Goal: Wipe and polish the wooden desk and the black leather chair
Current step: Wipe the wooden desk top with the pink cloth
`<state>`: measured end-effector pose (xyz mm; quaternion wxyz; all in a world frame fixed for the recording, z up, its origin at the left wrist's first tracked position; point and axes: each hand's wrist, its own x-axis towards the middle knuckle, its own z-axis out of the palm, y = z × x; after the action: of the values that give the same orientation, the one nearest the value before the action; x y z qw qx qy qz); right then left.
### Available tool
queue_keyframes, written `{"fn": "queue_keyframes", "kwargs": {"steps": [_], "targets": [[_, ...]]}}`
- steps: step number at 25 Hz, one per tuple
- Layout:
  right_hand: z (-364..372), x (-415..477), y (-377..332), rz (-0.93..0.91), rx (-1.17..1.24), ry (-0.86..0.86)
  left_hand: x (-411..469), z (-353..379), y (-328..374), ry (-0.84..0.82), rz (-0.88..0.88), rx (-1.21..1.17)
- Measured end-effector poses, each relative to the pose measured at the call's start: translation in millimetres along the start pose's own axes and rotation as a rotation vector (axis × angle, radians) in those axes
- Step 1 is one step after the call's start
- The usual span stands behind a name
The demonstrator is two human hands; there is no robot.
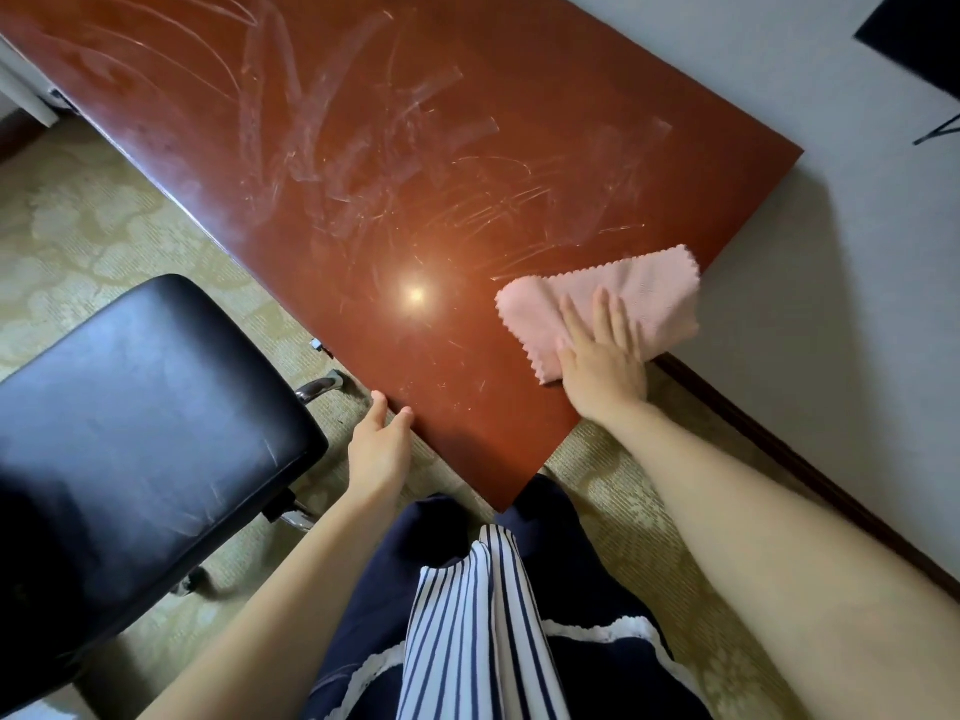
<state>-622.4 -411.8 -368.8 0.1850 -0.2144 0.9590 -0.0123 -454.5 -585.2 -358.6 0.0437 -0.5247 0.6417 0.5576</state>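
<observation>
The reddish-brown wooden desk [395, 163] runs diagonally across the view, its top streaked with pale smear marks. A folded pink cloth [644, 298] lies near the desk's right edge. My right hand [602, 356] presses flat on the cloth with straight fingers. My left hand [382, 444] rests at the desk's near edge, fingers relaxed, fingertips touching the rim. The black leather chair [135, 433] stands to the left, its seat facing up, apart from both hands.
A white wall [831, 252] with a dark baseboard [810, 475] borders the desk on the right. Patterned beige carpet [104, 226] covers the floor. A dark object [914, 39] shows at the top right corner. The chair's metal base [317, 389] sits close to the desk edge.
</observation>
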Motion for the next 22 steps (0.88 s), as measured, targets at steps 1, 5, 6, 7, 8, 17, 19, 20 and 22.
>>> {"fn": "queue_keyframes", "kwargs": {"steps": [1, 5, 6, 7, 8, 17, 19, 20, 22], "targets": [[4.0, -9.3, -11.9, -0.056, -0.015, -0.013, -2.5, -0.3, 2.4, 0.003, -0.008, -0.030], [30.9, -54.5, -63.6, -0.350, -0.036, -0.053, -7.4, -6.3, 5.4, 0.019, -0.035, -0.125], [39.4, -64.3, -72.2, -0.413, -0.049, -0.051, -6.0, -7.7, 3.4, 0.025, -0.040, -0.153], [47.7, -72.8, -77.4, -0.466, -0.065, -0.032, -4.6, -9.1, 1.9, 0.029, -0.049, -0.183], [55.2, -80.2, -80.3, -0.509, -0.061, -0.001, -2.6, -11.4, 0.0, 0.036, -0.057, -0.212], [36.2, -21.2, -111.1, -0.742, -0.201, -0.003, 12.1, -33.6, 14.4, 0.022, -0.051, -0.246], [24.8, -4.7, -125.8, -0.704, -0.214, -0.038, 22.7, -42.6, 21.0, 0.050, -0.015, -0.206], [20.3, 3.6, -133.1, -0.653, -0.208, -0.048, 27.5, -46.0, 25.3, 0.056, 0.013, -0.188], [16.0, 17.1, -150.6, -0.529, -0.178, -0.053, 34.6, -52.0, 33.8, 0.051, 0.065, -0.164]]}}
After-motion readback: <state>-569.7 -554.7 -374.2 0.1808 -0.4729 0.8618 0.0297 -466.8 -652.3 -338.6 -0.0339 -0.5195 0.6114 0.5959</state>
